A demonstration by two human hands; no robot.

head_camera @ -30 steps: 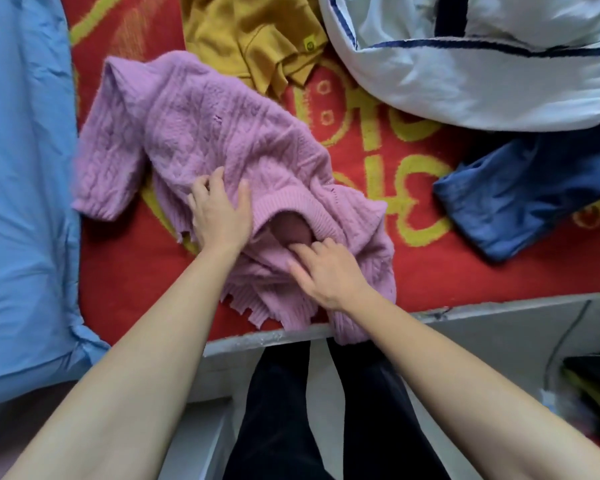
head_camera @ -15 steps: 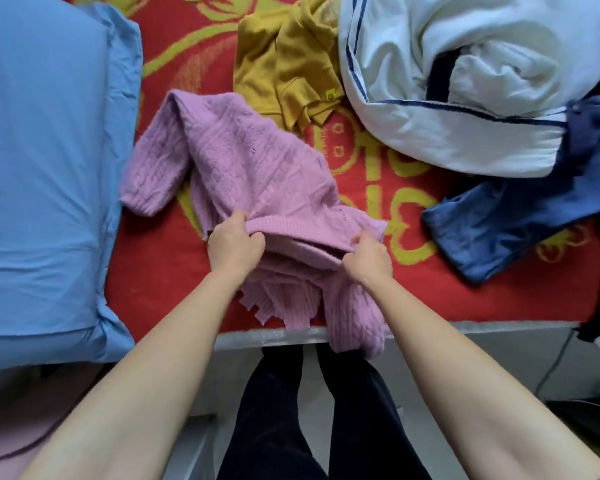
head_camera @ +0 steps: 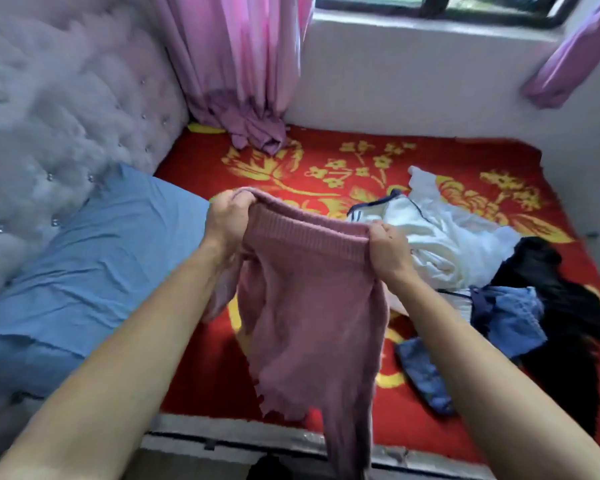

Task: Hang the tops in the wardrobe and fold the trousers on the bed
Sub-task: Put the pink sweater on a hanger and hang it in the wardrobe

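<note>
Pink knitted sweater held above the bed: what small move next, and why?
Probably carry the pink knitted sweater off for hanging: it is a top, and the left hand and right hand grip its ribbed edge, holding it above the red patterned bedspread.

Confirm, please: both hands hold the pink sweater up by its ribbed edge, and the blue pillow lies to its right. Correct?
No. The head view shows the pillow left of the sweater, not right of it. The left hand and right hand do hold it up by the ribbed edge.
</note>
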